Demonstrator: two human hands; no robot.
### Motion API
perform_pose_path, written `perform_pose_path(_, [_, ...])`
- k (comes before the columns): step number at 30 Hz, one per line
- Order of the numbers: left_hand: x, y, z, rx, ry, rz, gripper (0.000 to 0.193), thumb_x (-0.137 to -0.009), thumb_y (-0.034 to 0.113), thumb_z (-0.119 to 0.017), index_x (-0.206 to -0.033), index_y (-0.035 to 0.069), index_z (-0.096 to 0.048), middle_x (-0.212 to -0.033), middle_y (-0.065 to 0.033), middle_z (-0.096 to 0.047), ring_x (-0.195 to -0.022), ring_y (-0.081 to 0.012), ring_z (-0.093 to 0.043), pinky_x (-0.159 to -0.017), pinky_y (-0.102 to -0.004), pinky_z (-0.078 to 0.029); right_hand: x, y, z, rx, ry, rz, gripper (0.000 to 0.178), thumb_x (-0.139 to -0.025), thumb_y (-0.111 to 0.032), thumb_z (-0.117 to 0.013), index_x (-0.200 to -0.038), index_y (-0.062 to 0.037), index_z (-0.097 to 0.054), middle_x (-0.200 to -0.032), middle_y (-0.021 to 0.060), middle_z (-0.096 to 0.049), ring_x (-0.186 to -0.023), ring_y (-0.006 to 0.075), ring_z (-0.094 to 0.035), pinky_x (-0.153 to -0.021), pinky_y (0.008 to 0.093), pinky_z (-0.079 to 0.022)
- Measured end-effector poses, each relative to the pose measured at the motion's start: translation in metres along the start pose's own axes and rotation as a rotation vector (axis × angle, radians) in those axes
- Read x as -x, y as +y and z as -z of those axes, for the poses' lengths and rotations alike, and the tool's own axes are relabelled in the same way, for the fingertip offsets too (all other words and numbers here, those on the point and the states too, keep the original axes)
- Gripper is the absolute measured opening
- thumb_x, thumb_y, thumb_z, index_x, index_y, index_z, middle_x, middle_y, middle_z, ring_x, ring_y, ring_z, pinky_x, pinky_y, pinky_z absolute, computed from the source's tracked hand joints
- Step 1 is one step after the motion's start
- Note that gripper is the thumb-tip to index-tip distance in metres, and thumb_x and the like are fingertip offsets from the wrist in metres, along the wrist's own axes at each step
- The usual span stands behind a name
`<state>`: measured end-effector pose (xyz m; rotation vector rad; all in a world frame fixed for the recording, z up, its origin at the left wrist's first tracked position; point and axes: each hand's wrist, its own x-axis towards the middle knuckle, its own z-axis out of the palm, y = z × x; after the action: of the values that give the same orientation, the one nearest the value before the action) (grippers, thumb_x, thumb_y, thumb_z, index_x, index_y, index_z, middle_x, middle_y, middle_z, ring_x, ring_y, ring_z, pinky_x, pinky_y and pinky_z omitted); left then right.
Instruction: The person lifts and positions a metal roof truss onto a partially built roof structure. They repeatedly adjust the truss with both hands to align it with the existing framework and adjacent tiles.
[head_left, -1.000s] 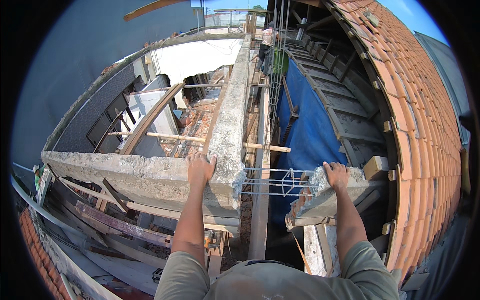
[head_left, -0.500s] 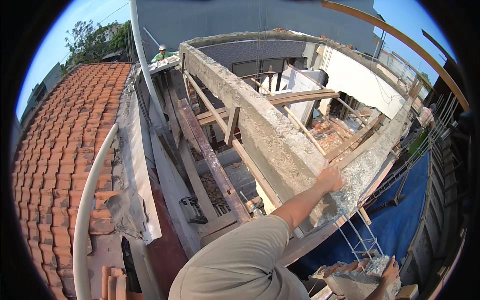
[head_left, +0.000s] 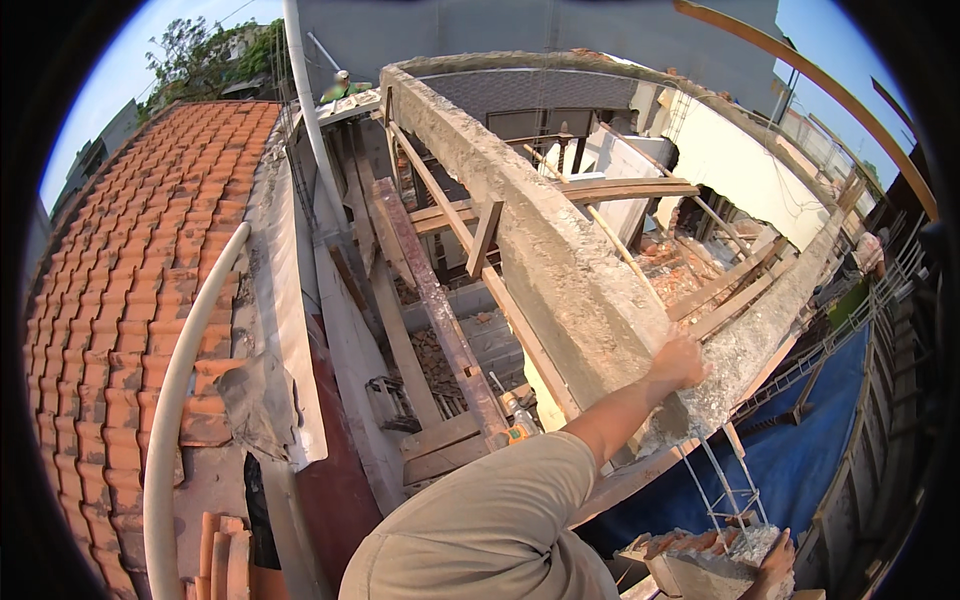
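My left hand (head_left: 680, 362) rests with curled fingers on the rough top of the grey concrete beam (head_left: 560, 235), near its corner. Low at the right, my right hand (head_left: 776, 568) is wrapped round the edge of a broken concrete stub (head_left: 700, 562) with red brick bits in it. Thin steel rebar (head_left: 722, 485) stands bent between the stub and the beam's end. Both hands lean on masonry, and neither carries a loose thing. The left fingertips are partly blurred.
Red roof tiles (head_left: 150, 300) slope at the left beside a pale curved pipe (head_left: 180, 410). Below are planks, a purplish timber (head_left: 440, 310), a drill-like tool (head_left: 518, 425) and rubble. A blue tarp (head_left: 800, 420) hangs at the right. Two other people (head_left: 345, 88) (head_left: 868, 252) are farther off.
The whole view has shifted slightly, so the scene sits a little right and the beam higher. Both hands stay on the same concrete parts. The drill-like tool shows more.
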<state>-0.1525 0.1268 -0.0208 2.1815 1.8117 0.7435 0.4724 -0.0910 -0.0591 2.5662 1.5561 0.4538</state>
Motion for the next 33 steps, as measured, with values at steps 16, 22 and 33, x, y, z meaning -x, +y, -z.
perform_pose_path(16, [0.0,0.003,-0.001,-0.134,-0.01,-0.006,0.084,-0.122,0.065,-0.049,-0.152,-0.009,-0.074,-0.157,-0.027,-0.074,-0.156,-0.0414,-0.062,-0.146,-0.0598,-0.022,0.005,-0.011,0.022,-0.203,-0.04,-0.131,0.072,-0.125,-0.066,-0.041,-0.159,-0.0134,-0.076,-0.16,0.0119,-0.076,-0.151,0.0377,-0.065,-0.129,0.0565,-0.044])
perform_pose_path(22, [0.003,0.001,0.005,-0.074,0.021,-0.011,0.082,-0.121,0.065,-0.049,-0.149,-0.007,-0.076,-0.156,-0.0269,-0.074,-0.157,-0.0404,-0.061,-0.145,-0.0618,-0.024,0.014,-0.016,0.023,-0.289,0.048,-0.117,0.062,-0.124,-0.059,-0.049,-0.144,-0.0104,-0.082,-0.15,0.0128,-0.08,-0.146,0.0393,-0.066,-0.13,0.0578,-0.042])
perform_pose_path(33, [-0.005,0.003,0.006,-0.129,0.011,0.003,0.079,-0.119,0.064,-0.053,-0.142,-0.005,-0.083,-0.156,-0.0228,-0.077,-0.16,-0.0405,-0.058,-0.143,-0.0587,-0.029,0.035,-0.038,0.054,-0.354,0.094,-0.177,0.053,-0.121,-0.055,-0.056,-0.137,-0.0146,-0.086,-0.145,0.0081,-0.081,-0.147,0.0334,-0.066,-0.135,0.058,-0.037])
